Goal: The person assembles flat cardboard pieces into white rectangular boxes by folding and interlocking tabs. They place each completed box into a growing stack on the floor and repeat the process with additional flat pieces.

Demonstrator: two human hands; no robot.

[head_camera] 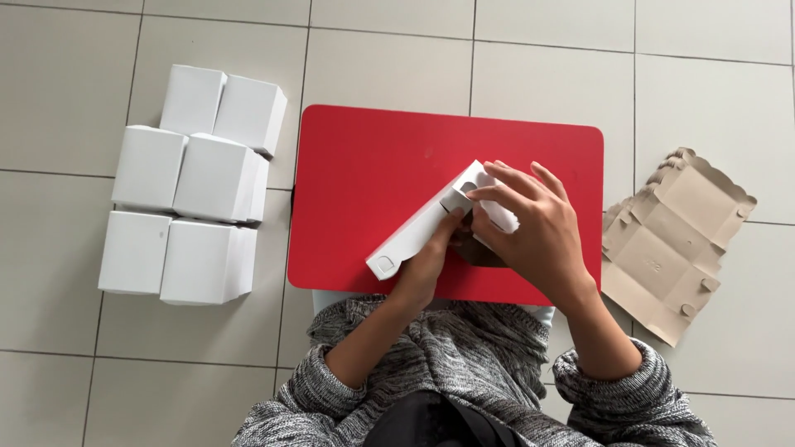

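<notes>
A white cardboard box [418, 228], partly folded, lies slanted on the red board [364, 165]. My left hand [431, 257] grips its lower side from below, thumb up against the fold. My right hand [530, 228] lies over the box's upper right end, fingers pressing a flap. The box's right end is hidden under that hand. Both forearms wear grey knitted sleeves.
Several folded white boxes [186, 186] stand in a group on the tiled floor left of the board. A stack of flat brown cardboard blanks [675, 240] lies on the floor to the right. Grey floor tiles [538, 58] surround the board.
</notes>
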